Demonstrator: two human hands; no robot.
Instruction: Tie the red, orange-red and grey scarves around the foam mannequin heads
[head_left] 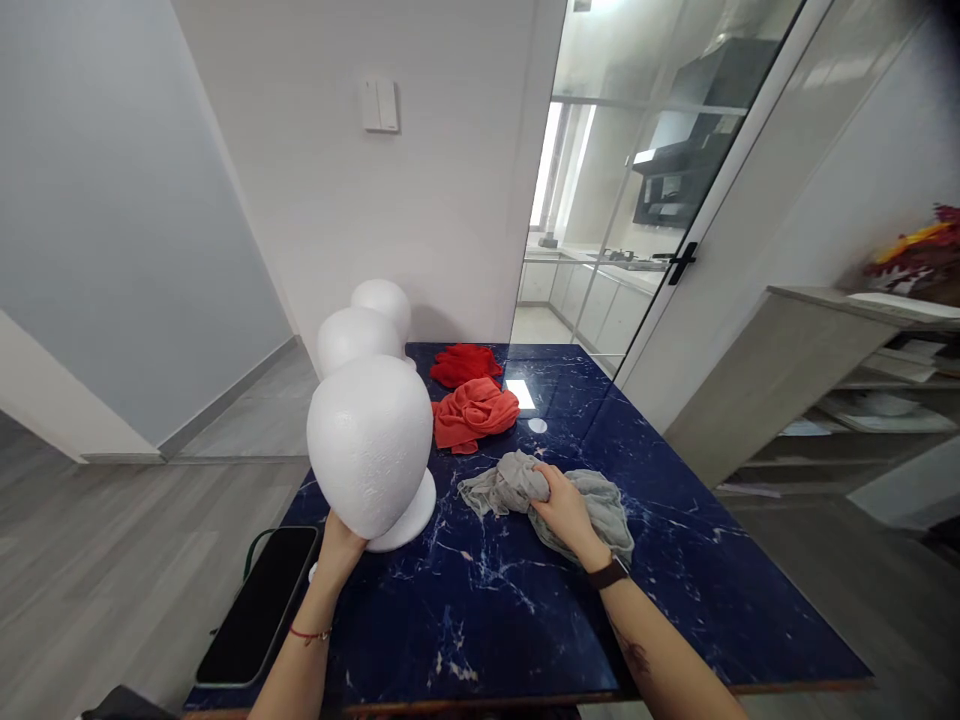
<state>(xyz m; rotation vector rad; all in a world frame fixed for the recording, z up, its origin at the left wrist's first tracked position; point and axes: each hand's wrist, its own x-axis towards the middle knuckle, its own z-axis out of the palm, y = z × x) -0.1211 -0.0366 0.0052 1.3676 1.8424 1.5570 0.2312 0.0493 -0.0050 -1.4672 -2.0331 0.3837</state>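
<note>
Grey cloth (606, 505) gripped in right hand (564, 508); left hand (343, 545) at near head (371, 440), grip hidden; all heads (343, 338) bare, red cloths (478, 407) bunched: apparently early.

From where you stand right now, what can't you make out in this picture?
In the head view:
Left hand: its fingers are hidden by the nearest white head.
Middle head and farthest head: partly covered by the heads in front.
Grey cloth: part lies under the right hand.
Flowers: blurred, cut by the right edge.
Dark object: cut by the bottom edge.
</note>
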